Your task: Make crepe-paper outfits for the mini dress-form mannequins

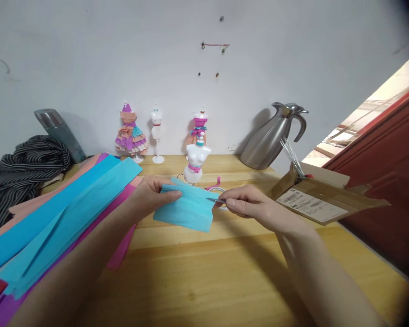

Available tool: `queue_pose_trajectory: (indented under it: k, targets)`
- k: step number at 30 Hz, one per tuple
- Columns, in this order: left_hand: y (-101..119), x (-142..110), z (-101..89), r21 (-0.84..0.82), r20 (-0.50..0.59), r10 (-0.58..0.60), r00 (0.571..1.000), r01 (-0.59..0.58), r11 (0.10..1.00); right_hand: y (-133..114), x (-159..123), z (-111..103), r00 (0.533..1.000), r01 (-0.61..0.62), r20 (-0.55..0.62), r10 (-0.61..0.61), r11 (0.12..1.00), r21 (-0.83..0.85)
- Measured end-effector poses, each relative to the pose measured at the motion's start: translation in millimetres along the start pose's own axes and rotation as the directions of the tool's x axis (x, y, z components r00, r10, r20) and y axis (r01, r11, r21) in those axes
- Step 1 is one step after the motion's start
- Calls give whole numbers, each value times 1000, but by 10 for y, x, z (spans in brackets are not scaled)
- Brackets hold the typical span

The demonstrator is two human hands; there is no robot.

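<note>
A piece of light blue crepe paper (186,209) is held up over the table, pinched at its left end between the thumb and fingers of my left hand (157,190). My right hand (245,202) grips scissors (219,200), whose metal blades meet the paper's right edge; the handles are hidden by the fingers. Just behind the paper stands a small white mannequin (197,156) with a blue neck band and a pink waist band. A roll of tape (218,190) lies partly covered behind my right fingers.
Long crepe paper strips (71,204) in several colours lie at left, beside a striped cloth (27,159) and a bottle (59,131). Further back are a dressed mannequin (131,134), a bare one (156,131) and a pink-topped one (200,121). A steel jug (269,138) and cardboard box (327,195) stand right.
</note>
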State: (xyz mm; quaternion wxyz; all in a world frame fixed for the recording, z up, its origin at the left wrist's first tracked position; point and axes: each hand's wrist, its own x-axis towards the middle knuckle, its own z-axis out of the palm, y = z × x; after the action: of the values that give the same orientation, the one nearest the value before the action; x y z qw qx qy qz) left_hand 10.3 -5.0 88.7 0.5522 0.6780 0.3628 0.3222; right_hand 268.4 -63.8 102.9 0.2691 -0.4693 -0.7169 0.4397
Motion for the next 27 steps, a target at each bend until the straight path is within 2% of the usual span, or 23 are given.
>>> queue_pose_trajectory:
  k: [5,15,27]
  targets:
    - [-20,13,-3,35,-4,15,1000,-15,999,-4,34,17,999,41,33,-41,999,-13]
    - [-38,23,-21,44,-16,14,1000,-13,999,15,30,-1,998,56,4,-56,998,-35]
    - [-50,17,2,1,6,0,1000,0,1000,2,58,2,995,82,55,-82,997,-1]
